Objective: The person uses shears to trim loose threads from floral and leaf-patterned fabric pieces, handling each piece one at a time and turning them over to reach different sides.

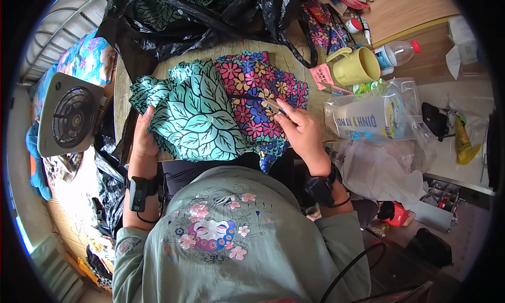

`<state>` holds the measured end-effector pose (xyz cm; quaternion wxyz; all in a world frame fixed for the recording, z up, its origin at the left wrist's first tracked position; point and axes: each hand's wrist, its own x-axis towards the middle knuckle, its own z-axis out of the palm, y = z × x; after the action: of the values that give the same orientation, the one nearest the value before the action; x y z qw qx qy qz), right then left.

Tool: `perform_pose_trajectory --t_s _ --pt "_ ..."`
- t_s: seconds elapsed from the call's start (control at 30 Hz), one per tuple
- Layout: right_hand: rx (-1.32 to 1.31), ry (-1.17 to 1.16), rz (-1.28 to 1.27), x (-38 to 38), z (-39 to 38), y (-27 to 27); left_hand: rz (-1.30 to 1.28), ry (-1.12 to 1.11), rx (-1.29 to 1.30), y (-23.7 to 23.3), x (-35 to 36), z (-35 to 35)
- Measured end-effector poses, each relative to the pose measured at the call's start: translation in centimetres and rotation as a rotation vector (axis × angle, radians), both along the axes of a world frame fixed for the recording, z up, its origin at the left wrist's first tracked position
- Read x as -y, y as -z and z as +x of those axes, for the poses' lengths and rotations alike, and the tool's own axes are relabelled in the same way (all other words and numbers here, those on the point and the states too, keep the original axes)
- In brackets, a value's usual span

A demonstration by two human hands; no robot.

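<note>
A teal leaf-print cloth (202, 111) lies on the worktable in front of me, joined to or overlapping a flower-print cloth (252, 79) in pink, blue and yellow. My left hand (144, 134) grips the left edge of the leaf print, thumb on top and fingers mostly hidden under it. In my right hand (302, 129) is a small pair of thread snips (274, 105), partly covered by the fingers. Their tips rest over the flower print, beside a narrow dark strip (244, 97) that runs across it.
A black plastic bag (210, 21) with more leaf-print cloth covers the table's far side. At the right are a yellow mug (356, 66), a clear bottle (397, 54) and a transparent plastic bag (368, 113). A fan (71, 116) stands at the left.
</note>
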<state>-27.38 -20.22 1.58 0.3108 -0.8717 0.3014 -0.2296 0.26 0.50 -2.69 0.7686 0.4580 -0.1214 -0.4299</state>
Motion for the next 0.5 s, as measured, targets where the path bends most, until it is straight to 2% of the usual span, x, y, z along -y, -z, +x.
perform_pose_trajectory --t_s 0.5 --pt "-0.015 -0.015 0.007 0.10 0.09 -0.28 0.005 -0.014 0.024 -0.22 0.11 -0.22"
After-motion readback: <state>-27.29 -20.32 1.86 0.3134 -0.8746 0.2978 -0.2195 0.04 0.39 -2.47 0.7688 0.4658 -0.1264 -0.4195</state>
